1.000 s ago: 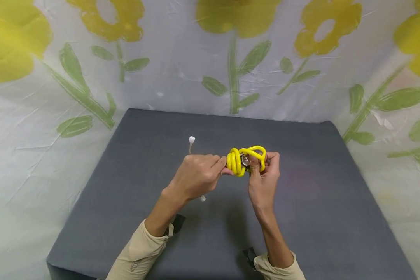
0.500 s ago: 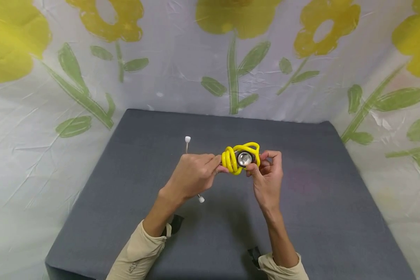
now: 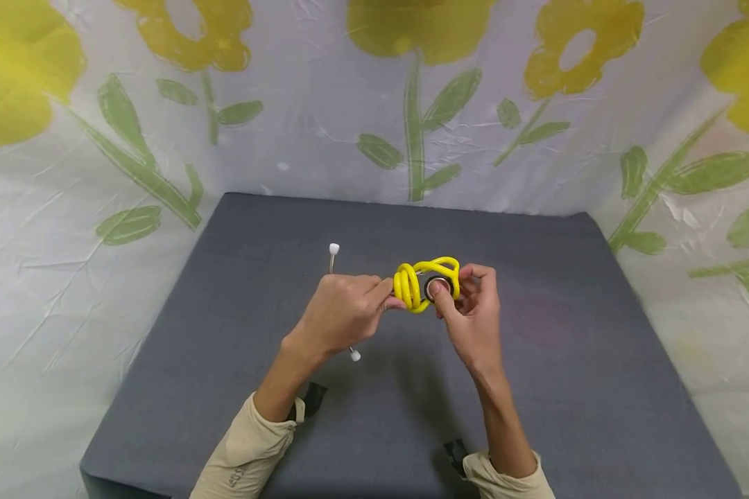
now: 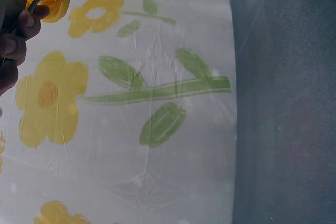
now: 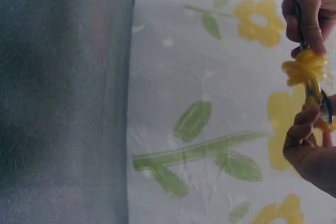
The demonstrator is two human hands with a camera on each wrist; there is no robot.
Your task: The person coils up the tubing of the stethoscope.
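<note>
A stethoscope with yellow tubing is held in the air between both hands, its tubing coiled in several turns. My left hand grips its metal ear tubes, and the white ear tips stick out above and below the fist. At the coil's right end, my right hand pinches the round chest piece, thumb across its face, other fingers curled behind. In the left wrist view the left fingers hold the metal by the yellow coil. The right wrist view shows the right hand on the chest piece end.
A dark grey padded surface lies below the hands. Behind it and at the sides hangs a whitish curtain with yellow flowers and green leaves. Black straps show near the beige sleeves.
The stethoscope and both hands have shifted slightly left. My right thumb came off the chest piece, leaving its round face visible, and now lies across that face. The left hand keeps its grip.
</note>
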